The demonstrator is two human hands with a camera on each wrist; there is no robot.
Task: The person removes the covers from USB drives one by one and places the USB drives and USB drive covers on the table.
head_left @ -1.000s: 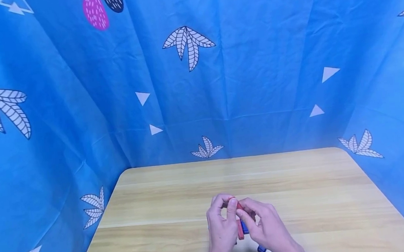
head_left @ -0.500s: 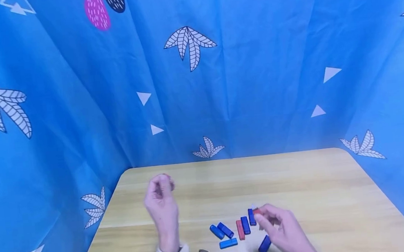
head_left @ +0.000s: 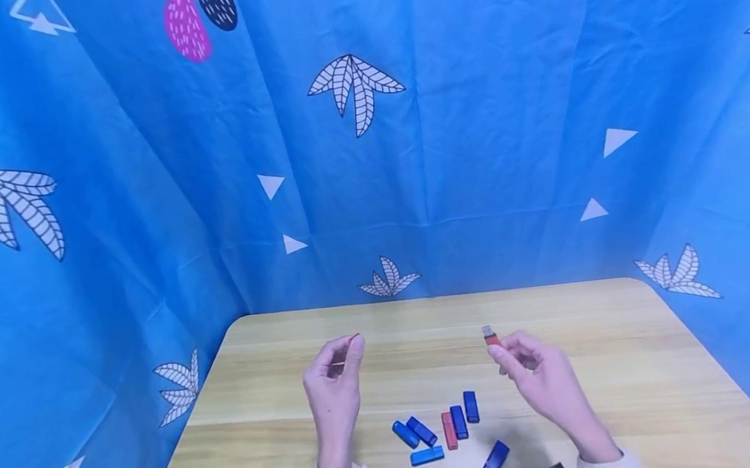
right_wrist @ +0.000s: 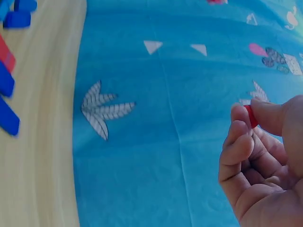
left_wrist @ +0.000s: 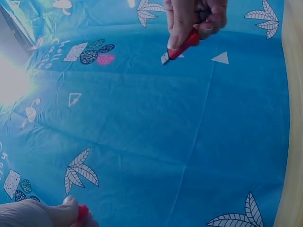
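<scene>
My right hand (head_left: 548,380) pinches a red USB flash drive (head_left: 491,337) between thumb and fingertips, held up over the table's right part. Its bare metal plug points up and away in the head view. Seen from the left wrist, the same drive (left_wrist: 185,43) hangs at the top with its plug angled down left. My left hand (head_left: 334,402) pinches a small red cap (left_wrist: 82,213), mostly hidden by the fingers. The hands are well apart. Below and between them lie a red flash drive (head_left: 449,431) and several blue flash drives (head_left: 459,422).
The flash drives rest on a light wooden table (head_left: 561,306). One dark blue drive (head_left: 495,458) lies apart, nearer the front. A blue patterned curtain (head_left: 488,138) closes off the back and sides.
My hands were together on the red drive, then parted, the left holding the cap. The left hand swung out left and has come partway back; the right has risen, bringing the bare plug into view.
</scene>
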